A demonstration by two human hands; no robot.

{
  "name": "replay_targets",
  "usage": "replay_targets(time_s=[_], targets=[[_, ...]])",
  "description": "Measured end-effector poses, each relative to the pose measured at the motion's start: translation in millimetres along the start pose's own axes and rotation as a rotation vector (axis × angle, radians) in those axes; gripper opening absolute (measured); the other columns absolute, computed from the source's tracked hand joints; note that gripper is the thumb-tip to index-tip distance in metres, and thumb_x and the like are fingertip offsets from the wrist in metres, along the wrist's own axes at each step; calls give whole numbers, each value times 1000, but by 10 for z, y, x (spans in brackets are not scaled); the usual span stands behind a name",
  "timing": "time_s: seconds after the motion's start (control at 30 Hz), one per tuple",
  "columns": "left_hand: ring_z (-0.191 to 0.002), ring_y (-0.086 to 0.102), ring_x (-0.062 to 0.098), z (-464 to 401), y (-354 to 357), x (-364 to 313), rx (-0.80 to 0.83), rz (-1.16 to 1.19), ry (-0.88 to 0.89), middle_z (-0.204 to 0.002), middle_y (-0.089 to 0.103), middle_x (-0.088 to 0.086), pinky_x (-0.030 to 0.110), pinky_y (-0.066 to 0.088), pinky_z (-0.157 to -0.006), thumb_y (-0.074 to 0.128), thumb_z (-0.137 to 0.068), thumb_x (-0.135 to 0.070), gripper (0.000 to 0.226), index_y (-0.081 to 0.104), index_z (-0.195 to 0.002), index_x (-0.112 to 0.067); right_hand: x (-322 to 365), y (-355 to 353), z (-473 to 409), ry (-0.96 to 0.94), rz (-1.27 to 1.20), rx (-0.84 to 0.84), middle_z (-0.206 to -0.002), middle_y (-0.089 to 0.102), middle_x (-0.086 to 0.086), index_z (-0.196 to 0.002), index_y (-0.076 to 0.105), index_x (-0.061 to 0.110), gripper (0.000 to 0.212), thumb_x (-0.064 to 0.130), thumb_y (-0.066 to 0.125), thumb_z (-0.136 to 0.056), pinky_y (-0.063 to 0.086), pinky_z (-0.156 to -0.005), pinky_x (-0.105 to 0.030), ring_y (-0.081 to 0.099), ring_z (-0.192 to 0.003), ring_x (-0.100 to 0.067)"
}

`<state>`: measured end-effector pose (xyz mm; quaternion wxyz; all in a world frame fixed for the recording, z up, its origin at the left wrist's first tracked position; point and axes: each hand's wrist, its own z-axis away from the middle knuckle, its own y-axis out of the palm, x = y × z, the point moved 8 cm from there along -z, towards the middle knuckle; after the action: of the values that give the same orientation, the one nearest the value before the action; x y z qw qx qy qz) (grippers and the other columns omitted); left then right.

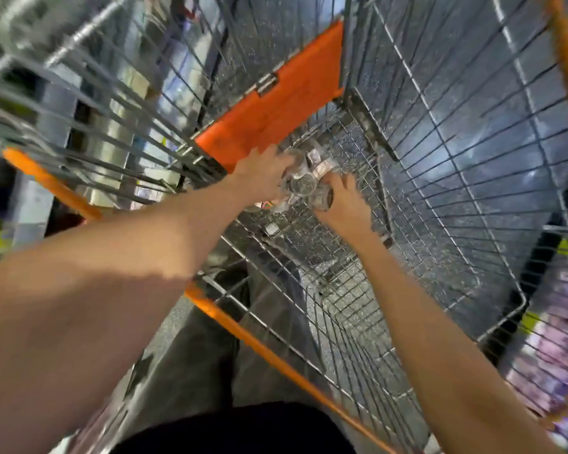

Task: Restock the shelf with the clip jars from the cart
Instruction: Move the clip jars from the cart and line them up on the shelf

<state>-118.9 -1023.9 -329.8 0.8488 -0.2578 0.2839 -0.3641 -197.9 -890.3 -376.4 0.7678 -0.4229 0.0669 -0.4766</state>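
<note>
Several small clear clip jars (300,183) lie bunched at the far end of the wire cart (439,158), just below its orange flap (276,106). My left hand (263,181) reaches in from the left and its fingers wrap the jars on that side. My right hand (343,204) comes in from the right and grips a jar with a dark end (325,199). The picture is blurred, so how many jars each hand holds is unclear.
The cart's wire walls rise on the left and right, with orange trim along the near rim (276,355) and right rim (567,60). Blurred shelf goods (551,339) show through the right wall. My dark trousers show below the basket.
</note>
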Motion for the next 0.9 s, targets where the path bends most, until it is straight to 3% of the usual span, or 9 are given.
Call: replay_targets(time_s=[0.1, 0.3, 0.4, 0.53, 0.67, 0.9], targets=[[-115, 43, 40, -136, 282, 132, 23, 93, -95, -125, 40, 15, 47, 44, -90, 68, -83, -32, 51, 43, -126, -20, -142, 203, -155, 41, -39, 51, -131, 35, -5, -132, 34, 24, 67, 35, 72, -78, 52, -88, -43, 54, -104, -24], [-120, 41, 42, -342, 556, 317, -17, 251, -252, -135, 37, 14, 47, 43, -92, 76, -75, -38, 60, 44, -125, -24, -319, 432, -394, 73, -80, 65, -121, 38, -2, -132, 33, 22, 69, 35, 71, -77, 52, -86, -42, 54, -99, -21], [-116, 43, 40, -415, 566, 324, -80, 325, -271, -128, 40, 13, 41, 43, -85, 74, -79, -32, 47, 48, -115, -20, -348, 516, -464, 76, -99, 86, -122, 40, -3, -133, 32, 20, 75, 36, 76, -74, 53, -86, -42, 55, -99, -22], [-113, 45, 39, -473, 529, 304, -107, 400, -271, -125, 41, 13, 42, 42, -87, 78, -73, -39, 53, 48, -112, -19, -360, 600, -500, 82, -110, 97, -125, 41, -4, -133, 31, 20, 77, 36, 77, -73, 52, -88, -45, 56, -103, -24], [-119, 43, 38, -507, 499, 294, -110, 448, -284, -130, 39, 12, 46, 39, -98, 78, -71, -42, 58, 47, -117, -22, -427, 613, -517, 122, -220, 74, -131, 39, -4, -129, 37, 20, 77, 33, 81, -68, 41, -102, -49, 43, -120, -24], [-118, 39, 31, -438, 522, 353, -154, 333, -277, -131, 32, 10, 46, 43, -92, 74, -77, -36, 56, 44, -122, -23, -468, 532, -460, 146, -315, 27, -145, 23, -8, -138, 36, 19, 77, 19, 77, -73, 31, -106, -52, 25, -134, -24]])
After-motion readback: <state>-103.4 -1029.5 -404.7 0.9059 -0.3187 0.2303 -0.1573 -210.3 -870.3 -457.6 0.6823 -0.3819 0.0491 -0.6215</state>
